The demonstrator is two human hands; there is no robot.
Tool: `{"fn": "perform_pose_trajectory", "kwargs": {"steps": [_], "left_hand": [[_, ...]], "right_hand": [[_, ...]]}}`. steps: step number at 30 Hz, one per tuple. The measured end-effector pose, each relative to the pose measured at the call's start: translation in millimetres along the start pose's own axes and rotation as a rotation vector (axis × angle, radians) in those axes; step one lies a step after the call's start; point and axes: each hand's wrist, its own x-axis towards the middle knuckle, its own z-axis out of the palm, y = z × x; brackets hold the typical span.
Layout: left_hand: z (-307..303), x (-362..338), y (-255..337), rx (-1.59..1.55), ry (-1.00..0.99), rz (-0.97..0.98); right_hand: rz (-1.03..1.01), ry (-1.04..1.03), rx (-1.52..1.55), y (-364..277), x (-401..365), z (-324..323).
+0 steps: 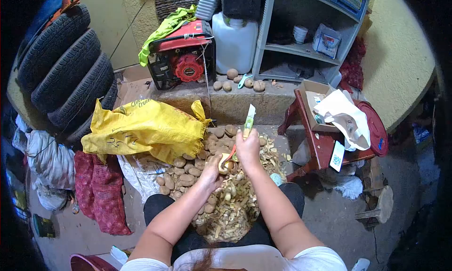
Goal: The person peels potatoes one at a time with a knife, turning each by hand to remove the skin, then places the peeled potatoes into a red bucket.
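My left hand [214,173] is wrapped round a partly peeled potato [229,165], its pale flesh showing beside brown skin. Closed in my right hand [248,151] is a peeler, whose orange part [232,152] lies against the potato. A flat white and green end [249,116] sticks up above the right fist. Below both hands, a heap of peelings [230,214] spreads between my knees. Unpeeled potatoes [186,179] are piled just left and ahead of the left hand, partly under a yellow sack [146,130].
Red mesh sacks [101,191] and stacked tires [70,68] stand on the left. Ahead, a concrete ledge [188,104] holds a red generator [183,59], a white jerrycan [234,43], several potatoes and a turquoise peeler [244,81]. A red table [320,148] with a cardboard box [315,101] is at right.
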Motion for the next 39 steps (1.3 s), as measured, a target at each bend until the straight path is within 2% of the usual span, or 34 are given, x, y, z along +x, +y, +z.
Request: {"fn": "perform_pose_trajectory", "kwargs": {"steps": [2,5,7,9,13,15,16,20,23,25,27,28,29,33,36,38,39], "left_hand": [[4.5,-11.6,5.9,0.137,-0.103,0.115],[-5.2,-6.8,-1.3,0.088,-0.216,0.168],[-6.3,-14.5,5.4,0.128,-0.244,0.118],[-5.4,-19.0,9.2,0.163,-0.328,0.189],[-2.3,-33.6,22.8,0.111,-0.358,0.087],[-8.8,-25.4,16.3,0.310,-0.409,0.264],[-9.5,-22.0,12.8,0.298,-0.340,0.235],[-8.6,-18.3,4.7,0.392,-0.318,0.301],[-4.0,-25.1,8.4,0.358,-0.406,0.268],[-7.4,-27.3,13.0,0.406,-0.485,0.228],[-5.4,-35.3,16.1,0.446,-0.532,0.222],[-6.0,-38.2,17.7,0.485,-0.578,0.212],[-7.6,-37.1,18.7,0.485,-0.579,0.211],[-10.2,-28.0,19.4,0.368,-0.495,0.241],[-5.8,-28.0,16.0,0.271,-0.433,0.157],[-5.3,-24.9,9.1,0.563,-0.381,0.358],[-3.4,-28.3,10.6,0.564,-0.382,0.355]], "right_hand": [[0.150,-0.074,-0.053,8.8,11.5,-3.8],[0.175,-0.043,-0.124,22.3,25.6,-10.4],[0.185,0.056,-0.088,41.6,34.2,-11.1],[0.231,0.064,-0.179,48.9,41.7,-14.1],[0.178,0.077,-0.094,43.0,40.2,-15.3],[0.176,0.029,0.099,36.5,38.7,-14.7],[0.115,0.055,0.137,33.6,37.1,-10.5],[0.024,-0.036,0.071,-1.9,17.6,-16.3],[0.023,-0.056,0.011,4.3,17.9,-12.2],[0.049,-0.065,-0.023,26.1,30.0,-10.3],[0.170,0.062,-0.098,44.8,42.2,-11.3],[0.232,0.053,-0.047,56.4,49.0,-7.5],[0.233,0.054,-0.048,68.3,50.5,-2.7],[0.167,0.028,-0.018,37.6,41.4,-11.8],[0.166,0.029,0.025,23.2,35.4,-14.7],[0.082,-0.064,0.099,14.6,28.0,-12.8],[0.058,-0.089,0.059,3.7,21.7,-14.6]]}}
